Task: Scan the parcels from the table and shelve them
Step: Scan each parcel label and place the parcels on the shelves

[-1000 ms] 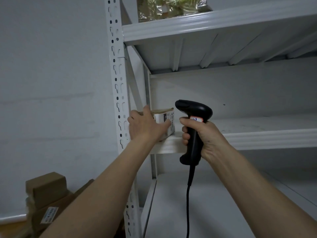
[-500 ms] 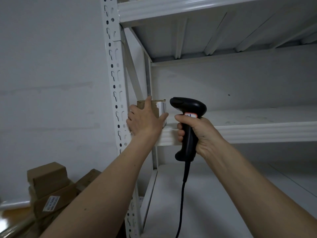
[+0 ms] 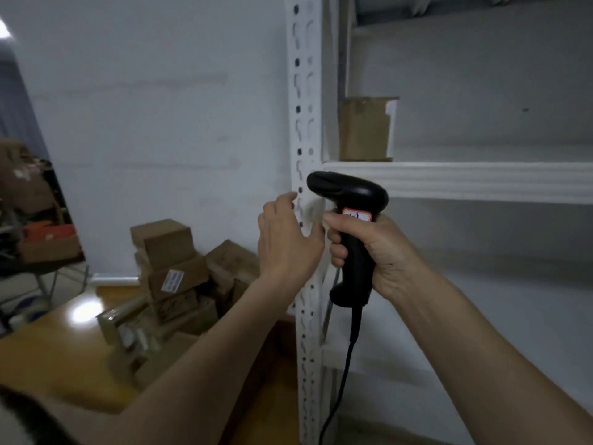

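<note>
A small brown cardboard parcel (image 3: 365, 128) stands on the white metal shelf (image 3: 455, 179), at its left end beside the perforated upright (image 3: 305, 123). My left hand (image 3: 287, 237) hangs in the air below the shelf, in front of the upright, fingers straight and holding nothing. My right hand (image 3: 382, 252) grips the handle of a black barcode scanner (image 3: 349, 220) with a red-edged label; its cable drops down. A pile of brown parcels (image 3: 179, 268) lies on the wooden table (image 3: 48, 358) at the lower left.
A lower white shelf board (image 3: 481, 316) spreads out under my right arm. A clear tape dispenser (image 3: 125, 326) sits on the table in front of the parcel pile. More boxes are stacked on a rack (image 3: 35, 226) at the far left. A white wall lies behind.
My left hand has let go of the parcel, which stays on the shelf, and has dropped below shelf level. The view has swung left and down, showing the table and parcel pile.
</note>
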Motion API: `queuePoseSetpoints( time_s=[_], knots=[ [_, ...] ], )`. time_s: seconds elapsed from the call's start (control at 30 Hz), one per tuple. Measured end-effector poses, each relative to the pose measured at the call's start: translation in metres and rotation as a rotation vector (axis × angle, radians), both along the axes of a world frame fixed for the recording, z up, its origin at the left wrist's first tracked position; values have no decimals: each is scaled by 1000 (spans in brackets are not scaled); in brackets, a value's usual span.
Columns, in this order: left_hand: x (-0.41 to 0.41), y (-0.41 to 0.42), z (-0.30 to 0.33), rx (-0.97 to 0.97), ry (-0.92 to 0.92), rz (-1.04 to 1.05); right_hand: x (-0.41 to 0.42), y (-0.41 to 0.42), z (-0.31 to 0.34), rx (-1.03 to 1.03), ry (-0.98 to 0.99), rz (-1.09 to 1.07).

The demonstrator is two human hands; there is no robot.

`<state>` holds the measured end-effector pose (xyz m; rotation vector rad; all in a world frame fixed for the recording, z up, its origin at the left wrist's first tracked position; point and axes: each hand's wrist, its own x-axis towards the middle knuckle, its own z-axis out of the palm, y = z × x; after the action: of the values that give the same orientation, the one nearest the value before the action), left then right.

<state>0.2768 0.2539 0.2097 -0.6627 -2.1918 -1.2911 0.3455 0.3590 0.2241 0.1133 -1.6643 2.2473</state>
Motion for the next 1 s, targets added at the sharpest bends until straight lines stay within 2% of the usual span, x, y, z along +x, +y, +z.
queuePoseSetpoints(
  time_s=[0.13, 0.47, 0.67, 0.83, 1.0],
  knots=[
    [-32, -49, -50, -78, -173, 70, -30, -38, -47, -31, -160, 63],
    [-114, -176, -152, -437, -592, 281, -113, -128, -139, -141, -503, 49],
    [-139, -226, -196, -636, -841, 269, -160, -177, -175, -181, -669, -12],
    [-156, -245, -236, -659, -906, 236, -189, -212, -204, -251, -760, -103],
    [-162, -251, -259, -594, -880, 178, -206, -229, -228, -294, -812, -208]
  ],
)
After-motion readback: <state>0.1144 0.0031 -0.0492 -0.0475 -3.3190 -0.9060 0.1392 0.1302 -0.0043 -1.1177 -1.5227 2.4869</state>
